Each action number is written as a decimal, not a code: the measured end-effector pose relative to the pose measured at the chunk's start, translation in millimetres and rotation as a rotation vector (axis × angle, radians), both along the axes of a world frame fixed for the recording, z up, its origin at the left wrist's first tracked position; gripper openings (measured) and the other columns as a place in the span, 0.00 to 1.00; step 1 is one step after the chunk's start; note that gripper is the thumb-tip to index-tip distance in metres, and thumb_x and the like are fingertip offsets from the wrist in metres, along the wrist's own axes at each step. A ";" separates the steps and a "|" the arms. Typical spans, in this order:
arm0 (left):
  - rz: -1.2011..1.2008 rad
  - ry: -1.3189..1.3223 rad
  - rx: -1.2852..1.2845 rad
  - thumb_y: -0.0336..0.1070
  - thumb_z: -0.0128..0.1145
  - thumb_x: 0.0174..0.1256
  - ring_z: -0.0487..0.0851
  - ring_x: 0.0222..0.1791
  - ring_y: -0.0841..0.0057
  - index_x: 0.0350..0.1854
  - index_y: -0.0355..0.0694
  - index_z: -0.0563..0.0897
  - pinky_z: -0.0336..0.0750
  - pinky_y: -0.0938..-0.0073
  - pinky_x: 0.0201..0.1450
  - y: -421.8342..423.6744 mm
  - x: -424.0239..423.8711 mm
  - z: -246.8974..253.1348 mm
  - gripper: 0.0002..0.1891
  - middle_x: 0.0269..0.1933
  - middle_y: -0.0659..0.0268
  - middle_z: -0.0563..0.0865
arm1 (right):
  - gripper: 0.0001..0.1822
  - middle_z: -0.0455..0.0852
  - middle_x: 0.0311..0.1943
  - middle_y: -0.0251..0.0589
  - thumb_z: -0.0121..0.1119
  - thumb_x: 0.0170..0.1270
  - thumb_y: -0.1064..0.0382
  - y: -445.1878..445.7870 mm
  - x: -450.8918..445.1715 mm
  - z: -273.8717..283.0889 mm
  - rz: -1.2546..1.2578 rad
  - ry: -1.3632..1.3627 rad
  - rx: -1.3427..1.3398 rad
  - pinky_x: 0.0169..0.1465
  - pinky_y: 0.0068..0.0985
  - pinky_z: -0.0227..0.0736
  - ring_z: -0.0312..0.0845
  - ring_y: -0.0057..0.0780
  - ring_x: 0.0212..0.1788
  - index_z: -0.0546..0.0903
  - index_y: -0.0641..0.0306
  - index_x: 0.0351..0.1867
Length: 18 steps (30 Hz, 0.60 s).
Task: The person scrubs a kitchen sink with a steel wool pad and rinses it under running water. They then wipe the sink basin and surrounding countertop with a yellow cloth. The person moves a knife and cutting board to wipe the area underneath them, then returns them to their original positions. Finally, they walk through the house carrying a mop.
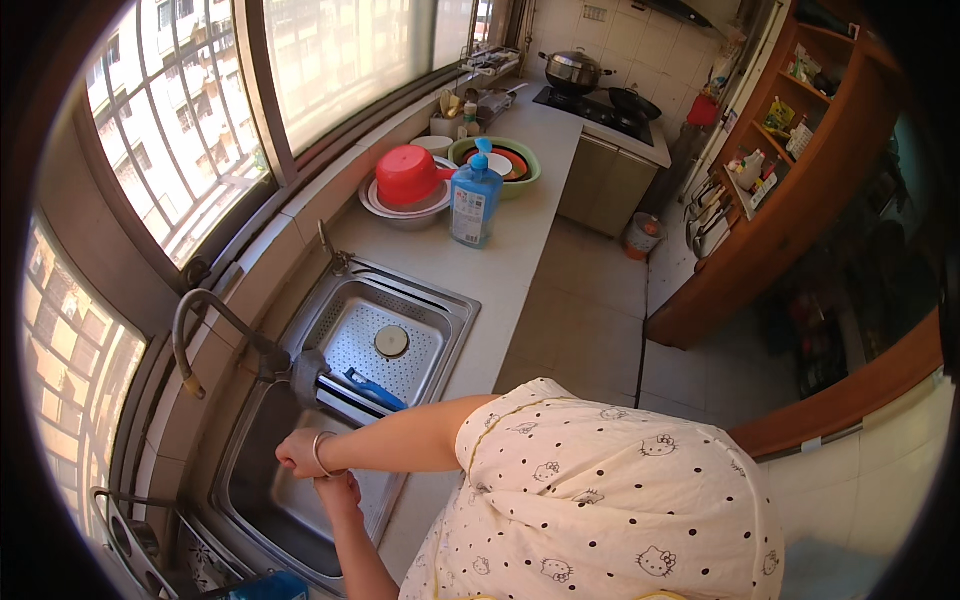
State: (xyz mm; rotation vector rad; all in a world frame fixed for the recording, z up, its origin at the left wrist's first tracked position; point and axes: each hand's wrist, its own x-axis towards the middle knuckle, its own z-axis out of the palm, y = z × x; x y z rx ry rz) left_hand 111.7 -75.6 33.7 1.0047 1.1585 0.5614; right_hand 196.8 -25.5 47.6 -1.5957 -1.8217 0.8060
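Note:
Over the stainless-steel sink basin, my right hand is curled into a fist, with a pale bangle around its wrist. My left hand has its fingers bent and meets that wrist just below the bangle; whether it grips the wrist is unclear. No object shows in either hand. Beside them, a curved faucet rises at the back of the sink. A grey cloth hangs near the divider, and a blue-handled tool lies at the edge of the perforated second basin.
A blue pump bottle, a red plastic dipper on stacked bowls and a green basin stand on the counter. Farther off, a lidded pot and a black pan sit on the stove. A rack stands at lower left.

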 end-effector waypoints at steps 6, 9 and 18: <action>0.023 -0.002 0.487 0.38 0.52 0.66 0.79 0.48 0.77 0.59 0.44 0.71 0.75 0.76 0.46 47.3 -42.6 -165.5 0.19 0.50 0.67 0.79 | 0.04 0.84 0.28 0.41 0.60 0.46 0.64 -0.3 -26.7 -17.5 0.001 -0.123 -0.127 0.40 0.36 0.74 0.80 0.42 0.37 0.79 0.55 0.26; 0.025 0.096 0.423 0.39 0.54 0.66 0.80 0.49 0.78 0.59 0.42 0.73 0.75 0.76 0.44 29.5 -41.0 -150.8 0.19 0.52 0.68 0.81 | 0.04 0.84 0.29 0.41 0.60 0.46 0.64 -3.3 -26.6 -28.4 -0.033 -0.131 -0.169 0.40 0.36 0.74 0.80 0.42 0.37 0.79 0.55 0.26; -0.232 0.780 0.743 0.45 0.62 0.52 0.83 0.43 0.56 0.49 0.44 0.80 0.75 0.59 0.42 7.8 -56.9 -82.3 0.21 0.43 0.54 0.85 | 0.23 0.82 0.40 0.49 0.64 0.49 0.56 -16.0 -31.2 -46.6 -0.103 0.014 -0.201 0.49 0.35 0.73 0.79 0.45 0.47 0.75 0.58 0.47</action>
